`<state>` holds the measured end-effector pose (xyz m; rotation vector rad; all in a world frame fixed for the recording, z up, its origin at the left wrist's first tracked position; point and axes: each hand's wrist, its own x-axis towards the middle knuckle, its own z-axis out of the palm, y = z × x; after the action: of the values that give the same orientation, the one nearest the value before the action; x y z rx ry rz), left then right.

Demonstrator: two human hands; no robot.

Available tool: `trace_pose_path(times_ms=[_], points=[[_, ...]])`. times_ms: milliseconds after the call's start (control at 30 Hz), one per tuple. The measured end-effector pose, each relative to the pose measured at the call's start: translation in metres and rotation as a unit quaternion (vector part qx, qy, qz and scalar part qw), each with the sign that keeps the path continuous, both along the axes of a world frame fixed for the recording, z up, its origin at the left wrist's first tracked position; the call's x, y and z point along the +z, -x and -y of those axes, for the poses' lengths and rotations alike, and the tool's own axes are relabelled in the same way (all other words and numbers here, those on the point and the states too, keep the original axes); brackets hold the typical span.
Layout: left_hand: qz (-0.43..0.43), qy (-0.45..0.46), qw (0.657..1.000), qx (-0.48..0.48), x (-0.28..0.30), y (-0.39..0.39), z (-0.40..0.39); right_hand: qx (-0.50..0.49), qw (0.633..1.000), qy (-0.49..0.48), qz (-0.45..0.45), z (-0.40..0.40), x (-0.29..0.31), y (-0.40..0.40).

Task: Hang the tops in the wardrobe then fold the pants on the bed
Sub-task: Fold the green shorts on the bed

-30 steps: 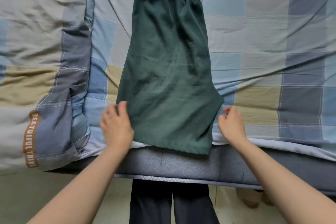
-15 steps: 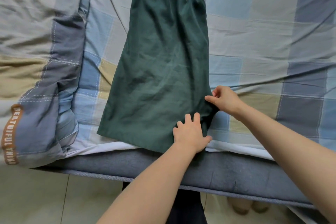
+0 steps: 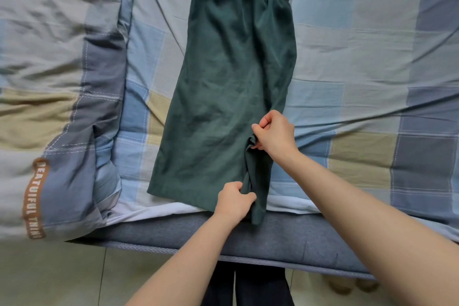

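Note:
Dark green shorts (image 3: 223, 97) lie flat on the checked bed sheet (image 3: 360, 52), folded lengthwise, elastic waistband at the far end and hem at the bed's near edge. My left hand (image 3: 233, 202) pinches the fabric at the hem near the right corner. My right hand (image 3: 274, 133) grips the right edge of the shorts a little farther up, where the crotch flap bunches. Between the two hands the cloth is gathered into a raised fold.
A rumpled quilt (image 3: 49, 82) with a brown lettered strip covers the left part of the bed. The grey mattress edge (image 3: 285, 241) runs along the front, with tiled floor (image 3: 62, 276) and my dark trouser legs below it.
My left hand crossed from the shorts' left hem corner to the right side. Both hands, open a second ago, have closed on the right edge and bunched it.

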<state>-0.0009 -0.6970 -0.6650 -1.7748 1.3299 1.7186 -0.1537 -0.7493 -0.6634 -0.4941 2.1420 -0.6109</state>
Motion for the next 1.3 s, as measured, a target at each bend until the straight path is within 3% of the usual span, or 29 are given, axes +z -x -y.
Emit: trace_pose_path(times_ms=[233,367,433,467,533,567,600,633,667,733,833,933,1067,1200,1267,1300], points=[[-0.026,-0.109,0.992,0.055,-0.005,-0.039,0.023,0.003,0.998,0.009,-0.061,0.010,-0.022,-0.022],[0.002,-0.086,0.996,-0.003,0.003,-0.043,0.037,0.045,0.996,0.072,0.015,-0.008,-0.017,-0.026],[-0.001,-0.091,0.991,-0.099,0.012,-0.051,0.049,0.182,0.975,0.127,-0.005,-0.030,-0.008,-0.018],[-0.010,-0.087,0.983,-0.163,0.016,-0.058,0.058,0.284,0.946,0.151,-0.037,-0.045,-0.005,-0.012],[-0.041,0.015,0.955,-0.294,0.019,-0.078,0.082,0.492,0.849,0.149,-0.121,-0.073,-0.003,0.002],[-0.071,0.122,0.922,-0.360,0.018,-0.089,0.096,0.575,0.788,0.127,-0.179,-0.085,-0.003,0.008],[-0.104,0.245,0.867,-0.421,0.017,-0.100,0.113,0.634,0.730,0.107,-0.230,-0.092,-0.002,0.012],[-0.133,0.359,0.786,-0.485,0.014,-0.110,0.129,0.668,0.691,0.089,-0.262,-0.095,-0.001,0.013],[-0.144,0.438,0.700,-0.544,0.012,-0.119,0.145,0.684,0.669,0.078,-0.282,-0.096,-0.001,0.014],[-0.128,0.476,0.568,-0.659,0.006,-0.131,0.174,0.690,0.651,0.073,-0.307,-0.091,-0.008,0.011],[-0.112,0.454,0.478,-0.743,-0.004,-0.132,0.202,0.694,0.628,0.084,-0.343,-0.077,-0.021,0.006],[-0.097,0.459,0.433,-0.770,-0.017,-0.115,0.214,0.702,0.620,0.078,-0.341,-0.064,-0.030,0.007],[-0.092,0.472,0.436,-0.760,-0.023,-0.106,0.212,0.712,0.640,0.039,-0.287,-0.062,-0.027,0.011],[-0.106,0.407,0.502,-0.756,-0.006,-0.110,0.192,0.727,0.656,-0.001,-0.201,-0.077,-0.014,0.016],[-0.113,0.336,0.569,-0.742,-0.004,-0.115,0.173,0.717,0.688,-0.017,-0.109,-0.084,-0.003,0.016],[-0.117,0.255,0.645,-0.711,0.000,-0.117,0.166,0.693,0.719,-0.021,-0.046,-0.087,0.003,0.016]])
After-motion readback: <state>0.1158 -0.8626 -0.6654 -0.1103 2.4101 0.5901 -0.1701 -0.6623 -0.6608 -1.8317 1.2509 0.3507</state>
